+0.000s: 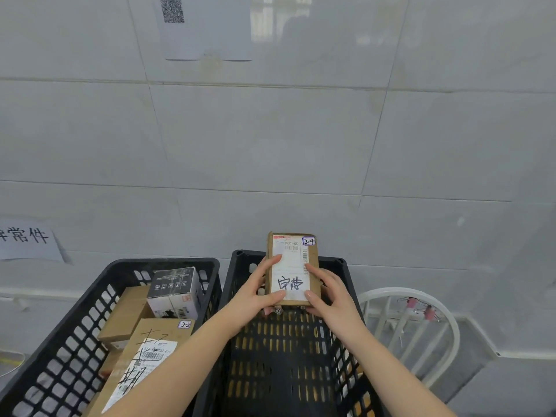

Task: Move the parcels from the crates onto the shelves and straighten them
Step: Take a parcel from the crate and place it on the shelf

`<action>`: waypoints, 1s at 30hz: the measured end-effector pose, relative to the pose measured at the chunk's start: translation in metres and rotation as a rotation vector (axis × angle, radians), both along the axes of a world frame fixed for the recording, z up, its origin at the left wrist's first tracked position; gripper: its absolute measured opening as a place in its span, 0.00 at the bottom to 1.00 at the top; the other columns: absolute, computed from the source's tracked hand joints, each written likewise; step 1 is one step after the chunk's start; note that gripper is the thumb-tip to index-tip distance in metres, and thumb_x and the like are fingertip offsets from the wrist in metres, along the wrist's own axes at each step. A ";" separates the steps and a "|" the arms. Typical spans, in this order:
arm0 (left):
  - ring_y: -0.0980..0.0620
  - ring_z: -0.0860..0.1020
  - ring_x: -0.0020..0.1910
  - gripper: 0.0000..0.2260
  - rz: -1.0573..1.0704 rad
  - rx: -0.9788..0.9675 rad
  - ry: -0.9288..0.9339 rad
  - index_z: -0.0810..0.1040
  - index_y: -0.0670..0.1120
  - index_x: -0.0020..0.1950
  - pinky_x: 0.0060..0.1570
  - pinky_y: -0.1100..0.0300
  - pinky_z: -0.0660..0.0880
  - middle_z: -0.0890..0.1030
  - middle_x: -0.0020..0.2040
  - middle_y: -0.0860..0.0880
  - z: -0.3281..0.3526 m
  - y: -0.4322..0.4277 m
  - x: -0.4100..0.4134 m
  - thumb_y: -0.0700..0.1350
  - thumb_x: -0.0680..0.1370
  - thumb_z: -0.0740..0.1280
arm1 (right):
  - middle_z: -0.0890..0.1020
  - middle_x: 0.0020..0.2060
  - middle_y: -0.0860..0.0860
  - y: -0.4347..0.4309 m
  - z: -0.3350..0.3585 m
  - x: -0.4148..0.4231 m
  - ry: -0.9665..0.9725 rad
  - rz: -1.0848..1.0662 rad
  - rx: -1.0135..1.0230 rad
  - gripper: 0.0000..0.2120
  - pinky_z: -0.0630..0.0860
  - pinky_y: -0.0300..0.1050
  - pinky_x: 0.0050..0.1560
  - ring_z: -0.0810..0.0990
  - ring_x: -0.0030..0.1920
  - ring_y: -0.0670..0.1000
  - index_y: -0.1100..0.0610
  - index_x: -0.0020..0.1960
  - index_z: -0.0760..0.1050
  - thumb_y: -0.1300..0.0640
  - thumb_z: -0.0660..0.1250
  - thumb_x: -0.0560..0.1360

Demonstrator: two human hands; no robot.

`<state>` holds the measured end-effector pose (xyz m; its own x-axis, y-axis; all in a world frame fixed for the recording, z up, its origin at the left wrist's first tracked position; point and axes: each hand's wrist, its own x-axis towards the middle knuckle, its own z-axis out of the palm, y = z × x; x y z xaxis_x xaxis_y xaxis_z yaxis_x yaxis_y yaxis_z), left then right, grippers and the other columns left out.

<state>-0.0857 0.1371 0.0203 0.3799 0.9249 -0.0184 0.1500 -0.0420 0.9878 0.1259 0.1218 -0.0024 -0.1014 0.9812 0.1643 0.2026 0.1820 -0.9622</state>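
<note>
A small brown cardboard parcel [292, 267] with a white label, handwriting and a "2-4" sticker is held upright above the right black crate [288, 356]. My left hand [255, 293] grips its left edge, thumb across the label. My right hand [326, 291] grips its right edge, thumb on the label. The right crate's mesh floor shows bare below the hands. The left black crate [75, 335] holds a flat brown parcel [141, 359] marked "2-2", another brown box [126, 317] and a white-and-black printed box [174, 291]. No shelf is in view.
A grey tiled wall fills the view ahead, with a QR-code sheet [204, 25] high up and a paper sign [27, 239] at the left. A white round wire rack [421, 329] with small clips stands right of the crates.
</note>
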 end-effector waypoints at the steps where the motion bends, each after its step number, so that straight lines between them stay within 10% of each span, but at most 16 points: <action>1: 0.65 0.79 0.53 0.29 0.011 -0.009 -0.016 0.62 0.64 0.73 0.57 0.54 0.79 0.69 0.69 0.56 0.000 0.001 0.000 0.42 0.79 0.69 | 0.67 0.68 0.45 -0.002 0.003 0.000 0.008 -0.001 0.002 0.22 0.82 0.46 0.52 0.72 0.66 0.47 0.40 0.68 0.70 0.57 0.67 0.78; 7: 0.57 0.80 0.57 0.29 0.006 -0.022 -0.055 0.65 0.66 0.71 0.61 0.39 0.76 0.71 0.69 0.53 0.001 0.001 0.008 0.43 0.78 0.71 | 0.72 0.68 0.40 -0.013 0.018 0.018 -0.118 -0.106 -0.007 0.20 0.74 0.48 0.66 0.72 0.66 0.40 0.34 0.69 0.66 0.52 0.61 0.81; 12: 0.54 0.73 0.66 0.29 -0.065 -0.024 -0.034 0.65 0.67 0.70 0.59 0.52 0.79 0.68 0.72 0.53 0.004 0.005 0.033 0.42 0.78 0.71 | 0.68 0.72 0.43 -0.025 0.020 0.055 -0.479 -0.298 0.021 0.22 0.58 0.37 0.67 0.64 0.70 0.40 0.43 0.75 0.62 0.47 0.57 0.82; 18: 0.68 0.69 0.58 0.28 -0.243 0.044 0.008 0.65 0.66 0.69 0.47 0.72 0.75 0.68 0.67 0.61 0.016 0.003 0.109 0.41 0.78 0.70 | 0.67 0.73 0.45 -0.057 0.034 0.122 -0.714 -0.430 -0.057 0.23 0.58 0.47 0.73 0.63 0.74 0.47 0.46 0.76 0.63 0.44 0.54 0.82; 30: 0.69 0.70 0.60 0.28 -0.712 0.057 -0.085 0.66 0.68 0.68 0.47 0.71 0.76 0.72 0.65 0.64 0.041 -0.074 0.384 0.43 0.78 0.72 | 0.63 0.76 0.51 -0.225 0.069 0.341 -0.865 -0.877 -0.326 0.25 0.54 0.45 0.74 0.59 0.76 0.52 0.48 0.77 0.60 0.44 0.56 0.82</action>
<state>0.2978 0.0634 0.0615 0.8890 0.4510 0.0790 -0.0102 -0.1528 0.9882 0.4673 -0.1030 0.0662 0.6460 0.7555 0.1088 0.7155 -0.5497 -0.4312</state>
